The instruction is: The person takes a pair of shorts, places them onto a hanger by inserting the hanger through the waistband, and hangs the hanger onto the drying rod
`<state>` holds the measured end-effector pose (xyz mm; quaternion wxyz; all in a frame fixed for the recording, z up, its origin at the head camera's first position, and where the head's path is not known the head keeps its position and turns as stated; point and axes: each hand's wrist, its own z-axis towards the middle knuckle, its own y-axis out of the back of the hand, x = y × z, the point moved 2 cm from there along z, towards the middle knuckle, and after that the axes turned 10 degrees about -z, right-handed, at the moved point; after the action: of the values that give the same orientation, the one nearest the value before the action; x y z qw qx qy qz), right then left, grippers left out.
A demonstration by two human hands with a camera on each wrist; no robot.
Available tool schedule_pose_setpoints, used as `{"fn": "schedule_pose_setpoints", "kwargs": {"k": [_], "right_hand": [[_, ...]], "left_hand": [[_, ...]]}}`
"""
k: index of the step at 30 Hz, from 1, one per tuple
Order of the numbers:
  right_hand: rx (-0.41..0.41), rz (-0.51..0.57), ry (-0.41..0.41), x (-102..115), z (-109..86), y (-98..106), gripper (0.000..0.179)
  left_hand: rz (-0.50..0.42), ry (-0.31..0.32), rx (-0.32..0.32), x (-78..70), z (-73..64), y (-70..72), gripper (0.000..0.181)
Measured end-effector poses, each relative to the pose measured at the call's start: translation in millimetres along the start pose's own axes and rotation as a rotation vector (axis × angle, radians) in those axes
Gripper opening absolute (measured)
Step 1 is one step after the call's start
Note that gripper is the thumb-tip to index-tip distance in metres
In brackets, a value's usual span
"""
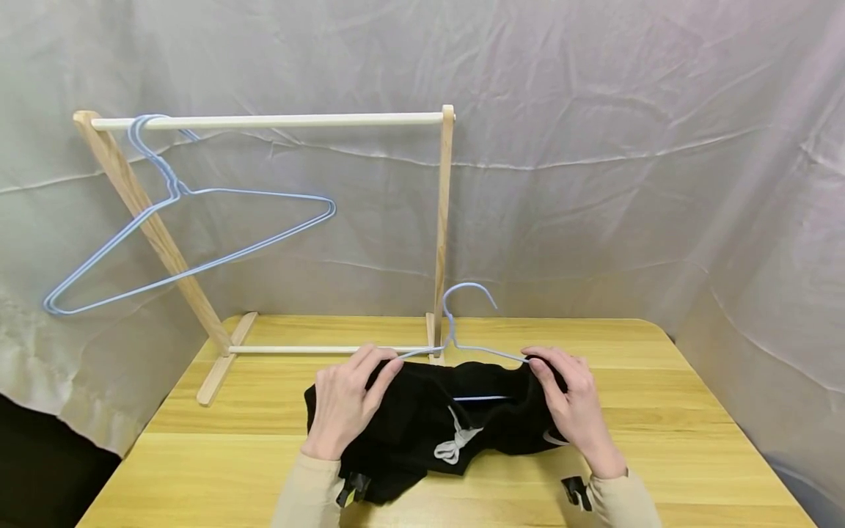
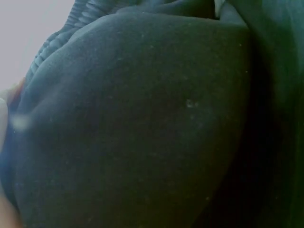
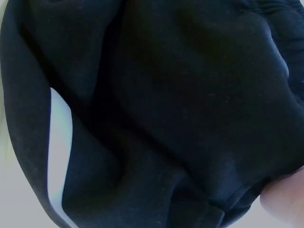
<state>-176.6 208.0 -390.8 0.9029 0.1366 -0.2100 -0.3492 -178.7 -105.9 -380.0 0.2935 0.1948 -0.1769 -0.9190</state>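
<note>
Black drawstring shorts (image 1: 409, 425) with a white bow (image 1: 455, 444) hang bunched on a light-blue wire hanger (image 1: 485, 349). The hanger's hook points up, and part of its bottom bar shows through the waist opening. My left hand (image 1: 350, 400) pinches the waistband together with the hanger's left shoulder. On the other side my right hand (image 1: 571, 400) grips the waistband at the right shoulder, thumb in front. Black fabric (image 2: 133, 114) fills the left wrist view, its gathered elastic at the upper left. A white mark (image 3: 60, 147) shows on the shorts in the right wrist view.
A wooden clothes rack (image 1: 444, 220) with a white top rail (image 1: 284, 120) stands at the back left of the wooden table (image 1: 660, 440). More light-blue hangers (image 1: 264, 242) hang at the rail's left end. Grey cloth (image 1: 594, 183) forms the backdrop.
</note>
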Motion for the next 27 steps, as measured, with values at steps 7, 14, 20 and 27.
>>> {"fn": "schedule_pose_setpoints", "kwargs": {"k": [7,14,20,27], "right_hand": [[-0.031,-0.015,-0.036,-3.7,-0.4,1.0,0.015],[-0.045,-0.012,-0.064,-2.2,0.0,2.3,0.014],[-0.068,-0.012,-0.094,-3.6,-0.5,4.0,0.013],[-0.067,-0.014,-0.108,-5.4,-0.4,5.2,0.014]], "left_hand": [[0.005,0.019,-0.047,3.4,1.3,3.2,0.020],[-0.014,0.032,-0.065,4.1,1.5,5.8,0.027],[-0.019,0.032,-0.063,5.3,1.4,9.4,0.024],[-0.039,0.074,-0.030,9.6,0.0,11.5,0.015]]}}
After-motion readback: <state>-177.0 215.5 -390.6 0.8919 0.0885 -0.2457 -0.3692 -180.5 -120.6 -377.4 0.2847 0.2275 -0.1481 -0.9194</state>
